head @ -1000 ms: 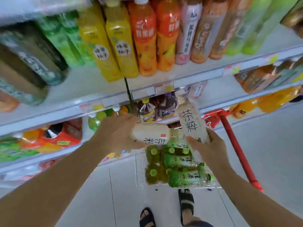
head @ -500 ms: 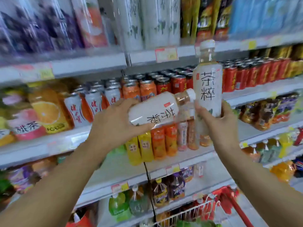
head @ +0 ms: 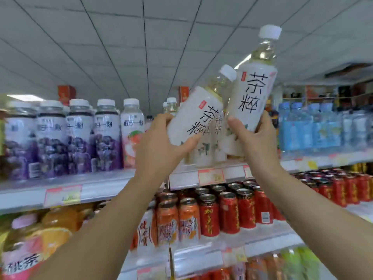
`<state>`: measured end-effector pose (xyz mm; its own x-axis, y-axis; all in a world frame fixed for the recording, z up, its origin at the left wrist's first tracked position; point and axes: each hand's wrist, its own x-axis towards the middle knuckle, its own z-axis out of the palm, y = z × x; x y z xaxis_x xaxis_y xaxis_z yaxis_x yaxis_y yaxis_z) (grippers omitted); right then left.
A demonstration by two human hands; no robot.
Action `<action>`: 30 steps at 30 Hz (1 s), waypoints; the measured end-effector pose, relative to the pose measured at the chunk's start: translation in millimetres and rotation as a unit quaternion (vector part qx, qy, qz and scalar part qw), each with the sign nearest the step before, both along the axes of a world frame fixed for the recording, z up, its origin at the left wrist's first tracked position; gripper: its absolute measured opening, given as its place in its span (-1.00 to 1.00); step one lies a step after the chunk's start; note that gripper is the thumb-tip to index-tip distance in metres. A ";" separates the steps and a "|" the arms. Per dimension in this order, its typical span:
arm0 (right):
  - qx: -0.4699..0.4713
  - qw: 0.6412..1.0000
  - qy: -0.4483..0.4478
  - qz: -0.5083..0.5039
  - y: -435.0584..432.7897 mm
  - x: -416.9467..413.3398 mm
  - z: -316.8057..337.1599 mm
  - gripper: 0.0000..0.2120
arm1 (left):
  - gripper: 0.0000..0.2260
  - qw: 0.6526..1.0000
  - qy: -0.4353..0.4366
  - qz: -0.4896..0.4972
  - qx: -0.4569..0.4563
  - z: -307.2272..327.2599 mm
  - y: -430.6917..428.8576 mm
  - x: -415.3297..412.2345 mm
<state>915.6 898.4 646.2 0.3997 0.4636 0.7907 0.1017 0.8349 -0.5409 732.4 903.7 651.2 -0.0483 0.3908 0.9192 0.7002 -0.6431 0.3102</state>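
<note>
A shop aisle lies under a white ceiling (head: pixel 121 47) of square panels crossed by dark seams. A pale metal shelf (head: pixel 105 184) carries purple-labelled bottles (head: pixel 80 138) at the left and blue water bottles (head: pixel 314 130) at the right. Below it stand rows of red cans (head: pixel 230 215) and orange cans (head: pixel 167 225). Price tags (head: pixel 63 196) line the shelf edges.

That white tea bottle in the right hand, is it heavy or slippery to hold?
Probably fairly heavy: the white tea bottle looks full to its neck. Its smooth label may be slippery; the right hand grips it low. Tall, narrow: likely tippy.
</note>
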 end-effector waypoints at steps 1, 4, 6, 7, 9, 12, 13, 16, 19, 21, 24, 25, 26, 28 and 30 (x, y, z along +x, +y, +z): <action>0.003 1.000 -0.012 0.001 8.0 -0.9 5.4 -0.55 | -0.47 1.000 -0.024 -0.008 0.011 5.1 8.5 5.8; 0.009 0.999 -0.038 0.001 33.7 -0.6 10.7 -0.51 | -0.47 0.995 -0.086 -0.038 0.017 13.1 33.8 19.7; 0.001 0.999 -0.046 -0.001 52.4 3.3 7.7 -0.46 | -0.46 0.993 -0.111 -0.044 0.002 12.8 52.7 26.2; -0.005 0.999 -0.052 -0.008 61.1 5.5 5.4 -0.43 | -0.46 0.992 -0.119 -0.043 -0.006 11.4 61.8 28.7; -0.015 0.998 -0.061 -0.023 77.8 10.6 -1.0 -0.41 | -0.46 0.989 -0.137 -0.055 -0.019 5.9 78.1 32.9; -0.028 0.996 -0.077 -0.028 96.3 17.5 -9.2 -0.47 | -0.46 0.982 -0.159 -0.090 -0.038 -2.8 94.3 39.4; -0.030 0.995 -0.085 -0.030 100.8 19.6 -11.0 -0.48 | -0.47 0.979 -0.166 -0.107 -0.039 -5.1 98.5 41.8; -0.036 0.994 -0.101 -0.031 111.1 26.1 -11.7 -0.47 | -0.50 0.970 -0.192 -0.146 -0.033 -7.8 108.0 48.1; -0.041 0.991 -0.121 -0.034 118.2 29.5 -8.4 -0.42 | -0.42 0.965 -0.208 -0.153 -0.042 -8.4 113.9 50.9; -0.047 0.989 -0.136 -0.046 123.5 30.9 -6.0 -0.37 | -0.35 0.965 -0.211 -0.142 -0.056 -8.0 117.1 51.6; -0.056 0.985 -0.141 -0.081 133.6 27.7 -4.5 -0.23 | -0.32 0.969 -0.211 -0.118 -0.052 -7.0 118.4 55.1; -0.059 0.984 -0.140 -0.096 136.5 25.8 -4.7 -0.17 | -0.31 0.972 -0.205 -0.103 -0.047 -7.1 118.3 56.8; -0.062 0.982 -0.143 -0.110 139.8 24.5 -5.4 -0.14 | -0.30 0.976 -0.197 -0.085 -0.044 -8.0 117.8 58.8; -0.064 0.978 -0.149 -0.131 142.5 22.7 -6.2 -0.15 | -0.29 0.981 -0.178 -0.054 -0.048 -11.7 117.2 63.2; -0.058 0.977 -0.152 -0.140 140.5 21.7 -7.0 -0.19 | -0.27 0.988 -0.143 -0.001 -0.062 -15.2 117.7 65.3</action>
